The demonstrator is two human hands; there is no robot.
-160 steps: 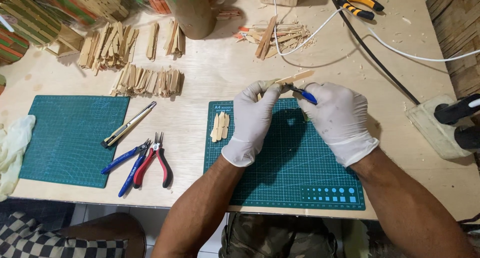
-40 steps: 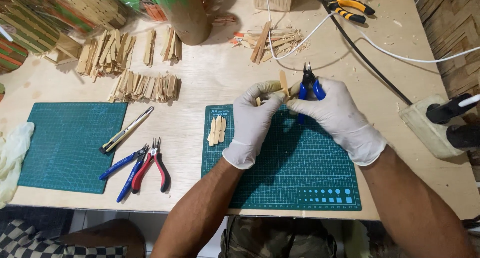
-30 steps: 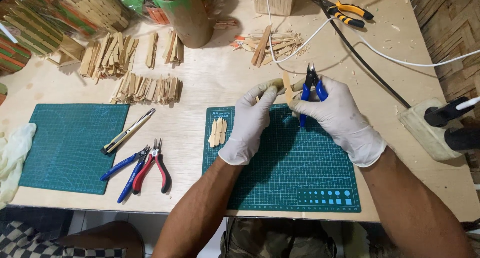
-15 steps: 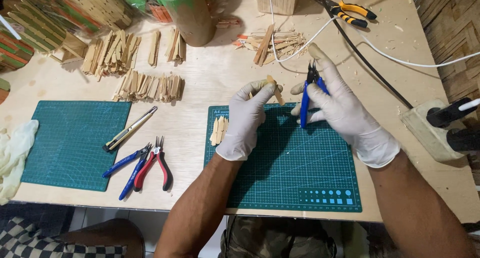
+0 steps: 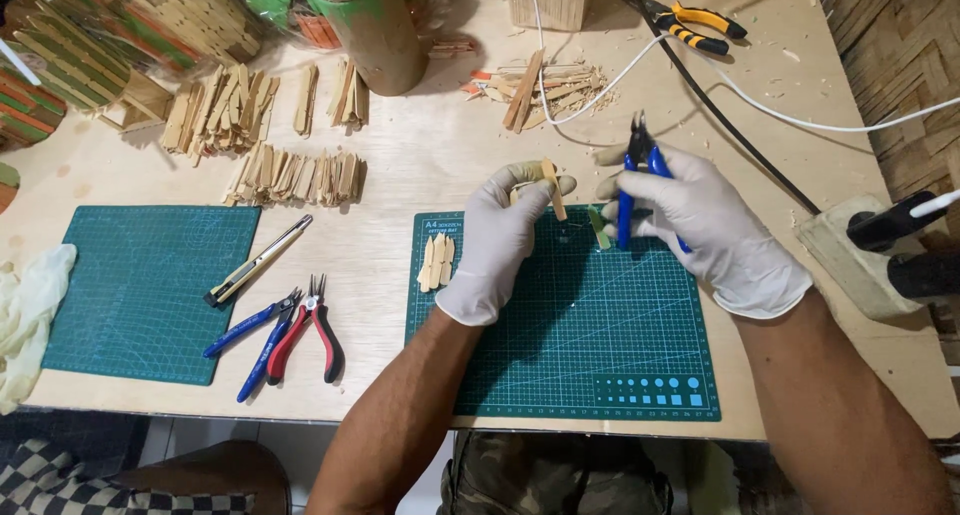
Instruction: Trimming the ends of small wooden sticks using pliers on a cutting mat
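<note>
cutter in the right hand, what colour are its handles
Blue handles on the cutter, clearest in the head view.

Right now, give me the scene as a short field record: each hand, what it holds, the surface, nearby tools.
left hand: gloved left hand pinches a small wooden stick, raised above the mat
right hand: gloved right hand grips blue-handled cutters, tips pointing away from the person
surface: green cutting mat on a wooden table
on mat: short pile of cut sticks
left of mat: red-handled pliers, utility knife, second green mat
</note>
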